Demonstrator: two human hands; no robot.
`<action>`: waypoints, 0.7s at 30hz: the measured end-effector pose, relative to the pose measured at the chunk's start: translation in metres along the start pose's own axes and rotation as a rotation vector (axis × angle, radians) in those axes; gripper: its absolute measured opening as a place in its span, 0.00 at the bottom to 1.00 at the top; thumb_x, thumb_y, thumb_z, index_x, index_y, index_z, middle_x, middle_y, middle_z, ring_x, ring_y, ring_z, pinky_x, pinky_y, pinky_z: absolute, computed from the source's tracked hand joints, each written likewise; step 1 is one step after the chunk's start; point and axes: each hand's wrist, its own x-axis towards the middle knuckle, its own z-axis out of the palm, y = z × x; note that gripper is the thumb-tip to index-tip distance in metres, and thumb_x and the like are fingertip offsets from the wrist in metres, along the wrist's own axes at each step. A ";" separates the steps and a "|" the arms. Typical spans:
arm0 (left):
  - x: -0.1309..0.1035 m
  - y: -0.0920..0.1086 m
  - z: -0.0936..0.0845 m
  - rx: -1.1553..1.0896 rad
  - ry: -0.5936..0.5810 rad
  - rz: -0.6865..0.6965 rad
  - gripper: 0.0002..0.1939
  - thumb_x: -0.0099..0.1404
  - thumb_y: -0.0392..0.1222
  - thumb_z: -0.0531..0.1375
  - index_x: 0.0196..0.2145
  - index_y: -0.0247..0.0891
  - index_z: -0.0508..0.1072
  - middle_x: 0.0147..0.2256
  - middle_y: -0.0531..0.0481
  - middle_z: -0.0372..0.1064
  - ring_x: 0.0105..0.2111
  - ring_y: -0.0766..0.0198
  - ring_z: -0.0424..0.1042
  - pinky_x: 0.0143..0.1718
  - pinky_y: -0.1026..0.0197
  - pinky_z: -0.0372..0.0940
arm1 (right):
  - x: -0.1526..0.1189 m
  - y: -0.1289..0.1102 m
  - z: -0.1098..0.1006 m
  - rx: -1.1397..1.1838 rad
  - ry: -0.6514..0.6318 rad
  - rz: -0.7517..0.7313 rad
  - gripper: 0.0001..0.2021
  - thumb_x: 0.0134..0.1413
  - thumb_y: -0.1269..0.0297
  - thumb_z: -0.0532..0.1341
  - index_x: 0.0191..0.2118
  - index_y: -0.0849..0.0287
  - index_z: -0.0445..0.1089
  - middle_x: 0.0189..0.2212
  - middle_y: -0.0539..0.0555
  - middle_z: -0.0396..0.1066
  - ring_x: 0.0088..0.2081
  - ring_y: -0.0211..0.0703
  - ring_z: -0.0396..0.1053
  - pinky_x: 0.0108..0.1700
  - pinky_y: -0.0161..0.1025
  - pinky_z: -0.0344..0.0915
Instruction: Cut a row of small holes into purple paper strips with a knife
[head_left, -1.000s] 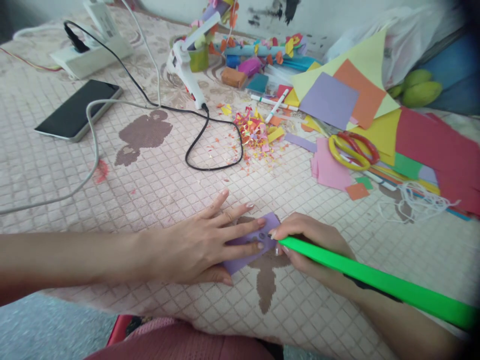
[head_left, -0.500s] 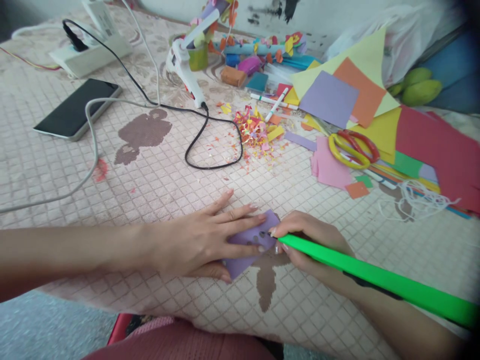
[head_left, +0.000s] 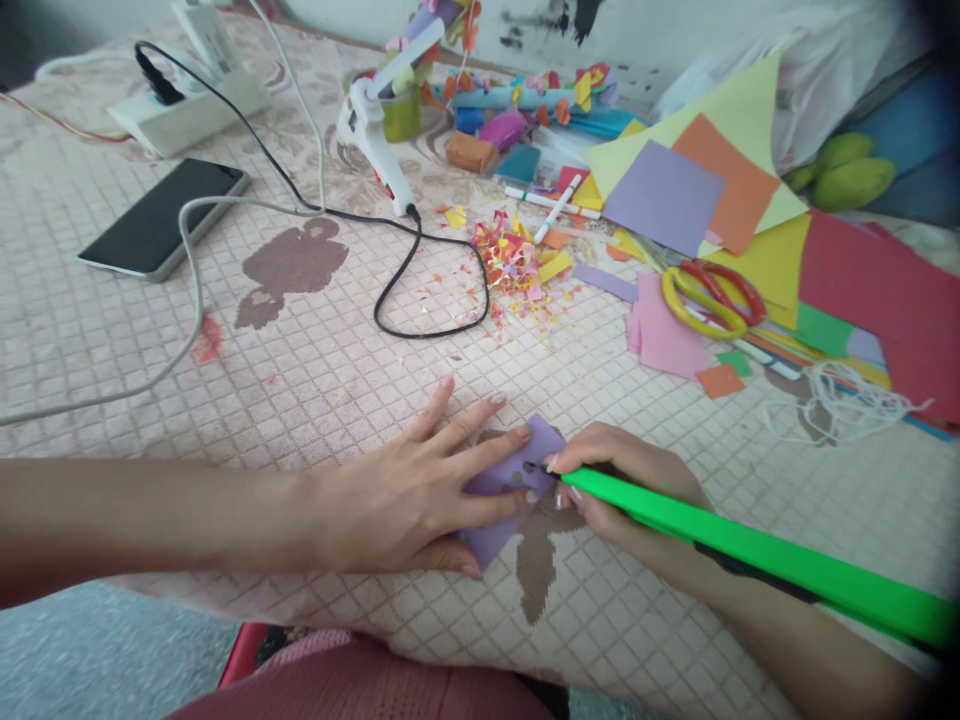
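A small piece of purple paper (head_left: 496,477) lies on the quilted cloth, with a few dark round marks or holes in it; which, I cannot tell. My left hand (head_left: 412,495) is spread flat over it, fingers apart, pressing it down. From the right, my right hand (head_left: 634,465) pinches a long green pen-like tool (head_left: 697,525) close to its thin dark tip. That tip touches or nearly touches the paper beside the dark marks. Whether the tool is a pen or a cutter is unclear.
Beyond my hands lie paper scraps (head_left: 510,255), a glue gun (head_left: 379,150) with its cord, a phone (head_left: 165,215) and a power strip (head_left: 187,115). Scissors (head_left: 712,300), coloured paper sheets (head_left: 664,195) and white string (head_left: 847,400) are at the right.
My left hand has shifted slightly, its thumb moving right and toward me. The tool's tip stays by the marks on the paper. The whole view has moved a little.
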 end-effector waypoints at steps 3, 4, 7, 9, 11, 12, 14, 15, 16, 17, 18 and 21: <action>-0.001 -0.002 0.000 -0.014 0.000 0.002 0.32 0.68 0.58 0.61 0.66 0.48 0.62 0.71 0.36 0.44 0.70 0.29 0.40 0.62 0.18 0.31 | -0.001 0.000 0.000 0.022 -0.003 0.017 0.14 0.53 0.79 0.58 0.38 0.52 0.71 0.27 0.45 0.73 0.28 0.35 0.73 0.32 0.34 0.69; -0.001 -0.004 -0.001 -0.021 -0.008 0.011 0.32 0.69 0.58 0.60 0.66 0.47 0.61 0.71 0.36 0.44 0.70 0.30 0.39 0.62 0.18 0.31 | -0.001 0.000 0.000 0.029 -0.004 0.024 0.14 0.53 0.79 0.58 0.39 0.52 0.71 0.27 0.45 0.73 0.28 0.35 0.73 0.32 0.34 0.69; 0.001 -0.012 -0.007 -0.035 -0.035 0.067 0.32 0.72 0.57 0.56 0.68 0.44 0.59 0.71 0.38 0.42 0.71 0.35 0.36 0.64 0.21 0.29 | -0.002 0.000 0.001 0.036 -0.001 0.033 0.14 0.54 0.79 0.58 0.39 0.51 0.71 0.27 0.46 0.74 0.28 0.36 0.73 0.32 0.35 0.70; 0.002 -0.016 -0.011 -0.029 -0.053 0.113 0.31 0.73 0.56 0.54 0.68 0.43 0.59 0.72 0.41 0.40 0.72 0.37 0.36 0.65 0.23 0.27 | -0.002 0.001 0.001 0.031 -0.001 0.028 0.14 0.54 0.79 0.58 0.39 0.51 0.71 0.29 0.47 0.74 0.28 0.37 0.73 0.32 0.36 0.70; 0.003 -0.017 -0.012 -0.023 -0.063 0.136 0.30 0.73 0.56 0.54 0.68 0.43 0.59 0.72 0.44 0.40 0.72 0.38 0.36 0.66 0.24 0.26 | -0.003 0.002 0.001 0.024 0.007 0.023 0.14 0.54 0.78 0.58 0.39 0.51 0.71 0.30 0.47 0.74 0.29 0.37 0.73 0.32 0.36 0.70; 0.003 -0.017 -0.012 -0.024 -0.064 0.136 0.30 0.73 0.56 0.54 0.68 0.43 0.59 0.72 0.45 0.41 0.72 0.38 0.36 0.66 0.24 0.26 | -0.003 0.002 0.001 0.020 0.010 0.025 0.14 0.54 0.78 0.58 0.40 0.51 0.71 0.30 0.47 0.74 0.29 0.37 0.73 0.33 0.36 0.70; 0.003 -0.016 -0.012 -0.031 -0.057 0.112 0.30 0.72 0.56 0.55 0.67 0.44 0.60 0.71 0.47 0.44 0.71 0.35 0.36 0.65 0.22 0.28 | -0.004 0.003 0.001 0.015 0.009 0.029 0.14 0.54 0.79 0.59 0.40 0.51 0.71 0.30 0.46 0.74 0.29 0.36 0.72 0.33 0.36 0.69; 0.002 -0.014 -0.011 -0.034 -0.054 0.099 0.30 0.71 0.56 0.56 0.67 0.45 0.61 0.71 0.47 0.44 0.71 0.33 0.36 0.65 0.21 0.28 | -0.004 0.003 0.001 0.014 0.006 0.029 0.14 0.54 0.79 0.59 0.39 0.51 0.71 0.29 0.46 0.74 0.29 0.36 0.72 0.33 0.35 0.69; 0.002 -0.013 -0.011 -0.035 -0.053 0.087 0.31 0.71 0.56 0.57 0.67 0.45 0.61 0.71 0.47 0.45 0.71 0.32 0.36 0.64 0.20 0.29 | -0.004 0.003 0.000 0.014 0.000 0.027 0.14 0.54 0.79 0.59 0.39 0.51 0.71 0.29 0.46 0.73 0.29 0.35 0.72 0.32 0.35 0.69; 0.002 -0.012 -0.010 -0.032 -0.051 0.078 0.31 0.70 0.56 0.58 0.67 0.45 0.61 0.71 0.47 0.45 0.71 0.31 0.36 0.64 0.19 0.29 | -0.004 0.003 0.000 0.015 -0.005 0.024 0.14 0.53 0.79 0.59 0.39 0.52 0.71 0.29 0.46 0.73 0.28 0.35 0.72 0.32 0.35 0.69; 0.002 -0.011 -0.009 -0.028 -0.049 0.071 0.31 0.70 0.56 0.58 0.67 0.45 0.61 0.71 0.47 0.45 0.71 0.30 0.36 0.63 0.18 0.28 | -0.003 0.002 0.000 0.016 -0.006 0.022 0.13 0.53 0.79 0.59 0.39 0.52 0.71 0.28 0.46 0.73 0.28 0.35 0.72 0.32 0.35 0.69; 0.002 -0.008 -0.007 -0.009 -0.029 0.060 0.32 0.70 0.56 0.58 0.67 0.45 0.60 0.71 0.46 0.45 0.70 0.27 0.35 0.61 0.16 0.27 | -0.003 0.001 0.000 0.018 -0.003 0.024 0.13 0.54 0.78 0.58 0.39 0.52 0.71 0.29 0.46 0.73 0.29 0.36 0.72 0.33 0.35 0.69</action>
